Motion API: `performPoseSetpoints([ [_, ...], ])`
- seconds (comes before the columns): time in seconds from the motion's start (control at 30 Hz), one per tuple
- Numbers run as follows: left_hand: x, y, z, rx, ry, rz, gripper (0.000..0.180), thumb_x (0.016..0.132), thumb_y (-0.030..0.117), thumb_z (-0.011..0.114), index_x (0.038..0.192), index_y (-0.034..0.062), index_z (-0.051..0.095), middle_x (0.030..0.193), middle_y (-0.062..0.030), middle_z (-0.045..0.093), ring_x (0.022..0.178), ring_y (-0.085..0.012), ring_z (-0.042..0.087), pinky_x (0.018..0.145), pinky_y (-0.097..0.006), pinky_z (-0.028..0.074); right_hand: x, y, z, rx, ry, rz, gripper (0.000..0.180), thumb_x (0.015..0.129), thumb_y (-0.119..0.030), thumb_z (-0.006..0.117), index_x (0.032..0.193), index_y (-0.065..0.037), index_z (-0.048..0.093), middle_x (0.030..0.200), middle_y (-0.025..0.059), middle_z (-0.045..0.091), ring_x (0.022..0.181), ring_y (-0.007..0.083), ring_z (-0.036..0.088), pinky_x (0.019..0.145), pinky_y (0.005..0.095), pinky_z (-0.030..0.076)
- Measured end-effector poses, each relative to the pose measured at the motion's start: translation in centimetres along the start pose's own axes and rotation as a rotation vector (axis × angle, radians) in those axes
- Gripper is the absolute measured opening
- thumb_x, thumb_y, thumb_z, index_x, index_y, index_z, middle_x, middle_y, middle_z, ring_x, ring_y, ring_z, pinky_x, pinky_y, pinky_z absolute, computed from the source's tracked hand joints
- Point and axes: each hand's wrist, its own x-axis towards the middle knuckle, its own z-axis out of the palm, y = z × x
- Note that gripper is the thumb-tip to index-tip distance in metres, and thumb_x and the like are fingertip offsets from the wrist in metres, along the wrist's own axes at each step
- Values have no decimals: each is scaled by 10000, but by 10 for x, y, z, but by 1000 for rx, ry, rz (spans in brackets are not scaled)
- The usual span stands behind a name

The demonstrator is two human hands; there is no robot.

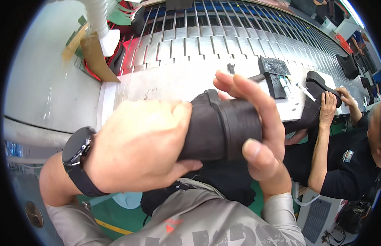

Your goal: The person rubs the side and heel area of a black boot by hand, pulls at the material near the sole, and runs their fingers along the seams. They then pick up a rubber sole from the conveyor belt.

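A dark brown leather boot (204,131) is held up in front of my chest, its thick heel end toward the right. My left hand (137,143), with a black watch on the wrist, is closed over the boot's left part and hides much of it. Around the heel (241,127) curves my right hand (268,131), long fingers over the far side and thumb at the near side. How firmly the right hand presses is hard to see. The boot's toe does not show.
Beyond lies a white worktop (141,88) with a black block (274,67), capped pens and a brush, before a slatted metal conveyor (198,33). At right, a co-worker's hands (329,106) hold another dark boot (311,104). A metal cabinet (42,82) and a hose (96,16) stand left.
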Motion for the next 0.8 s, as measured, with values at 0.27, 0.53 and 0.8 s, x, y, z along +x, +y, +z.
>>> performPoseSetpoints([
  [0.27, -24, 24, 58, -76, 173, 53, 964, 688, 253, 937, 1406, -206, 487, 1367, -401, 624, 1120, -483, 724, 923, -460, 620, -35, 21, 22, -19, 63, -338, 619, 990, -372, 574, 1309, 149, 672, 1354, 375, 645, 1218, 449, 674, 1130, 563, 475],
  [0.53, -42, 24, 85, -158, 324, 27, 901, 701, 197, 921, 1358, -239, 484, 1327, -442, 619, 1208, -473, 702, 933, -438, 633, -39, 22, 53, 15, 295, -421, 409, 1003, -259, 567, 1127, 82, 757, 1151, 294, 733, 1059, 434, 719, 1058, 623, 526],
  [0.8, -42, 17, 85, 3, 259, 63, 709, 806, 126, 762, 1349, -255, 514, 1289, -456, 635, 1191, -492, 717, 910, -429, 651, -46, 17, 47, -54, 107, -357, 331, 997, -207, 586, 1130, 33, 772, 1235, 269, 731, 1122, 432, 715, 1112, 622, 496],
])
